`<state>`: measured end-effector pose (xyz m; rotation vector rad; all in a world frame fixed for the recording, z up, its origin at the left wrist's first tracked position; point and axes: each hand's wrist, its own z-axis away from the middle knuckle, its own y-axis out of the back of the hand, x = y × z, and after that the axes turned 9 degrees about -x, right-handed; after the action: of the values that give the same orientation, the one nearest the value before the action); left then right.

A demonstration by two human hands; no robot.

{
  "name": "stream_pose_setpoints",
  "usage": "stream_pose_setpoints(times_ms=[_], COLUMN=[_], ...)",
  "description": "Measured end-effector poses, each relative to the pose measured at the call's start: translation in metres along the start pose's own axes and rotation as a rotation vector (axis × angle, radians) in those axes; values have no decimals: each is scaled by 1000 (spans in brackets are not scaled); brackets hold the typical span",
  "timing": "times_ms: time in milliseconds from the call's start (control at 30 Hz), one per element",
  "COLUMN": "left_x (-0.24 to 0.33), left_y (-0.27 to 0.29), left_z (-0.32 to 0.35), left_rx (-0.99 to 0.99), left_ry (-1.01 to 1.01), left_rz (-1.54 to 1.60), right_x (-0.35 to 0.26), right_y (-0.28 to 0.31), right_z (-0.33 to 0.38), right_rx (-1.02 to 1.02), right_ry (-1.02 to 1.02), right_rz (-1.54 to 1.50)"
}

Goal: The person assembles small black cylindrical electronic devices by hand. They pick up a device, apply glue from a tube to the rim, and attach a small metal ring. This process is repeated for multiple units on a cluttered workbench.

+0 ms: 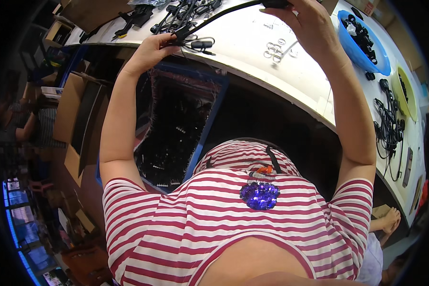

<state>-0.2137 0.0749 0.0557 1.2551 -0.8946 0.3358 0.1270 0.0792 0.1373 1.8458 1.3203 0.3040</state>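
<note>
On the white workbench (243, 43), a black cable (224, 15) stretches from eleven to twelve o'clock, left hand (150, 50) pinching one end, right hand (310, 24) clasping the other; it looks light and limp, best held near its stiffer connector ends.

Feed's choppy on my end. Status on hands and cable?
Left hand gripping black cable at table edge. Right hand holding its far end. Metal rings beneath cable, clear.

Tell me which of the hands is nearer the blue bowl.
Right. The right hand holds the black cable just beside the blue bowl; the left hand grips the cable far across the white table.
</note>
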Motion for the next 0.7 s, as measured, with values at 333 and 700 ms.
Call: stream_pose_setpoints(times_ms=[333, 700], left_x=[-2, 126], left_y=[11, -65], left_z=[31, 38], left_rx=[13, -80], left_ry=[-107, -337], left_rz=[155, 1085], right_x=[8, -50], right_y=[6, -17], right_z=[-17, 4], right_rx=[-146, 203], right_ry=[-147, 108], right_rz=[-352, -149])
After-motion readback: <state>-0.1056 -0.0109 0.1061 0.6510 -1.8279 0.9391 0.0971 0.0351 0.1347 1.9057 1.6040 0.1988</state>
